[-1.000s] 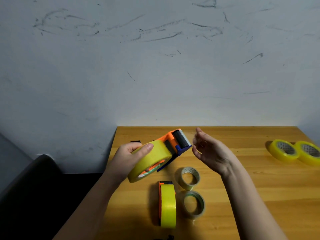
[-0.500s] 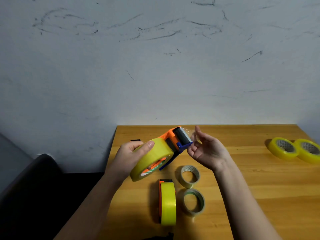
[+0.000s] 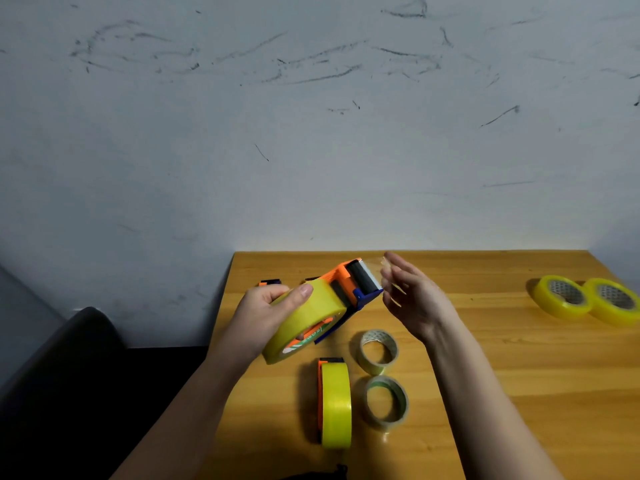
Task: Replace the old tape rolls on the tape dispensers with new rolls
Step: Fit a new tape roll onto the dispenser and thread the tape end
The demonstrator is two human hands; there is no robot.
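My left hand (image 3: pixel 263 317) grips a fat yellow tape roll (image 3: pixel 311 317) mounted on an orange and blue dispenser (image 3: pixel 349 282), held tilted above the wooden table (image 3: pixel 519 375). My right hand (image 3: pixel 415 299) is at the dispenser's black roller end, its fingertips pinching the clear free tape end (image 3: pixel 382 263). A second dispenser with a yellow roll (image 3: pixel 336 403) stands on edge near the table's front. Beside it lie two thin, nearly used-up rolls (image 3: pixel 393 358) (image 3: pixel 403 407).
Two full yellow rolls (image 3: pixel 554 308) (image 3: pixel 613 317) lie at the table's far right. A small dark and orange part (image 3: pixel 270 282) sits at the back left, behind my left hand. A black chair back (image 3: pixel 69 358) is left of the table, with a grey wall behind.
My right hand closed in on the roller end, took the tape end, and has drawn slightly up and away. The left hand kept the dispenser almost still.
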